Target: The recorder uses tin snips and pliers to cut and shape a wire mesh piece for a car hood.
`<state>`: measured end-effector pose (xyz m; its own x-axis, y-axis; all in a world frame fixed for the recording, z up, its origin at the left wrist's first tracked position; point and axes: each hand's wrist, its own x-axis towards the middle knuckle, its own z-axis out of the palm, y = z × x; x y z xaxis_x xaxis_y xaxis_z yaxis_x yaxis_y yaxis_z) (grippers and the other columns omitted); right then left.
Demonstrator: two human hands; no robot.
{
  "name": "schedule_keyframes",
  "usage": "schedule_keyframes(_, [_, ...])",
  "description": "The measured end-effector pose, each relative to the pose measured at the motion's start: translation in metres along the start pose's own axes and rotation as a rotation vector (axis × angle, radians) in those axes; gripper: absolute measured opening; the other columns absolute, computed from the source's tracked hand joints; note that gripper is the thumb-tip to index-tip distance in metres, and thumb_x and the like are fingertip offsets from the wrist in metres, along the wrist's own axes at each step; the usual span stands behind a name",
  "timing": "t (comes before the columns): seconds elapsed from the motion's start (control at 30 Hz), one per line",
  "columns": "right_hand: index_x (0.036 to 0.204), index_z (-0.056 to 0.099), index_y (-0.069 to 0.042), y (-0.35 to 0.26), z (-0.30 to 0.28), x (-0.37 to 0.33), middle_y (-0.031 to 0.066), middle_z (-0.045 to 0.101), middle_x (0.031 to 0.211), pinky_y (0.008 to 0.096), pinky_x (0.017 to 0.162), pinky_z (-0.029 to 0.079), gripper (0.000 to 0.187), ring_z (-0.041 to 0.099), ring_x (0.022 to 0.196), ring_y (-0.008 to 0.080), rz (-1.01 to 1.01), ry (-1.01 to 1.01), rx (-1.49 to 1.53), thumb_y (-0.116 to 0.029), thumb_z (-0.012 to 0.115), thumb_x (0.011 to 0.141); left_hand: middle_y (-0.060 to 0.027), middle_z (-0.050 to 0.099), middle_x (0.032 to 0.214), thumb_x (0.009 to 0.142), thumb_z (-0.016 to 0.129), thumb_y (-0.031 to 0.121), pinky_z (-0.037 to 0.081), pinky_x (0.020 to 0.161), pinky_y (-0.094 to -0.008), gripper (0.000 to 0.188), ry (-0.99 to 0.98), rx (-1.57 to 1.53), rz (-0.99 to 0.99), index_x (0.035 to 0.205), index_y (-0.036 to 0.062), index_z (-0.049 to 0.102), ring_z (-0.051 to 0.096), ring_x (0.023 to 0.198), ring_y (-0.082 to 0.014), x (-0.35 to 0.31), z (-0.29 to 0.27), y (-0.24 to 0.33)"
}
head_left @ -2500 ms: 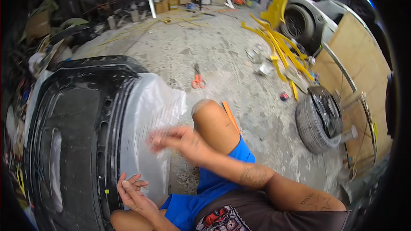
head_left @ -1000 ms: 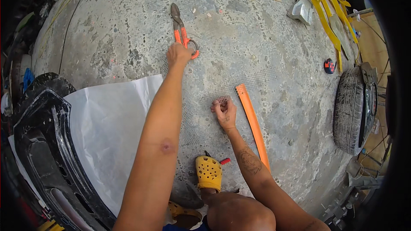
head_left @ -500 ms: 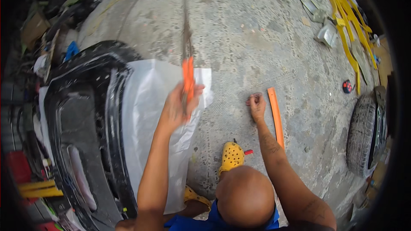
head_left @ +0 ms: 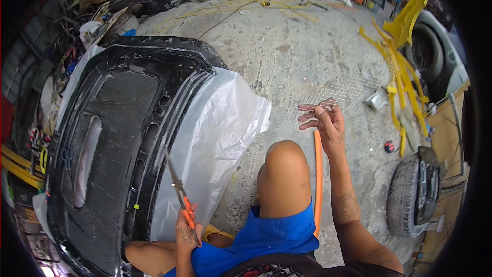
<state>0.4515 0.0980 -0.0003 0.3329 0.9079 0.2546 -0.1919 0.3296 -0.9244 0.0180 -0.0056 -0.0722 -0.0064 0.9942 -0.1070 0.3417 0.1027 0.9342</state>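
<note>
My left hand (head_left: 185, 232) is low by my left thigh, closed around the orange handles of long-bladed shears (head_left: 178, 183). Their blades point up and away, over the edge of a black car body panel (head_left: 136, 84). A thin wire mesh (head_left: 348, 91) is pinched between the fingers of my right hand (head_left: 330, 129), above the concrete floor. The mesh stretches off to the far right and looks faint against the grey. Beneath my right forearm, a long orange strip (head_left: 318, 184) lies on the floor.
A translucent plastic sheet (head_left: 220, 107) spreads under the black panel. Blue-handled scissors (head_left: 67, 158) lie on the panel. To the right are a tyre (head_left: 407, 195), a red-and-black tape measure (head_left: 389, 146) and yellow body parts (head_left: 400, 87). Clutter lines the left and far sides.
My left hand has brought the shears down and back toward my thigh. The right hand has risen with the mesh, now visible in its fingers. My view has tipped up.
</note>
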Motion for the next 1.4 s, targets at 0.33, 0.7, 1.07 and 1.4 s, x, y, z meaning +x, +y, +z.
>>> schedule_keyframes(0.33, [0.119, 0.041, 0.002, -0.026, 0.139, -0.106, 0.0349, 0.063, 0.112, 0.0440, 0.069, 0.063, 0.018, 0.070, 0.090, 0.0369, 0.049, -0.229, -0.012, -0.005, 0.043, 0.103, -0.0267, 0.054, 0.131, 0.076, 0.077, 0.012, 0.045, 0.103, -0.0446, 0.079, -0.381, 0.152, 0.144, 0.143, -0.0024, 0.038, 0.053, 0.122, -0.0469, -0.038, 0.001, -0.022])
schedule_keyframes(0.7, [0.126, 0.044, -0.003, 0.017, 0.148, -0.131, 0.0130, 0.064, 0.105, 0.0464, 0.071, 0.063, 0.024, 0.068, 0.101, 0.0340, 0.109, -0.212, 0.165, -0.003, 0.045, 0.102, -0.0247, 0.058, 0.127, 0.072, 0.080, 0.015, 0.051, 0.095, -0.0444, 0.075, -0.351, 0.086, 0.130, 0.137, -0.0018, 0.044, 0.060, 0.115, -0.0435, -0.040, 0.006, -0.032])
schedule_keyframes(1.07, [0.108, 0.057, -0.004, 0.048, 0.145, -0.133, 0.0090, 0.065, 0.102, 0.0368, 0.084, 0.055, 0.015, 0.064, 0.098, 0.0205, 0.301, -0.126, 0.046, -0.005, 0.063, 0.094, -0.0238, 0.062, 0.118, 0.072, 0.076, 0.012, 0.053, 0.088, -0.0444, 0.057, -0.366, 0.094, 0.108, 0.123, -0.0013, 0.052, 0.063, 0.106, -0.0447, -0.041, 0.018, -0.030])
schedule_keyframes(1.4, [0.105, 0.058, -0.005, 0.044, 0.140, -0.124, 0.0072, 0.065, 0.099, 0.0465, 0.078, 0.065, 0.008, 0.069, 0.105, 0.0265, 0.412, -0.071, 0.259, -0.002, 0.059, 0.098, -0.0270, 0.055, 0.129, 0.074, 0.076, 0.012, 0.048, 0.098, -0.0458, 0.076, -0.406, 0.186, 0.093, 0.139, -0.0046, 0.040, 0.057, 0.117, -0.0472, -0.040, 0.017, -0.036])
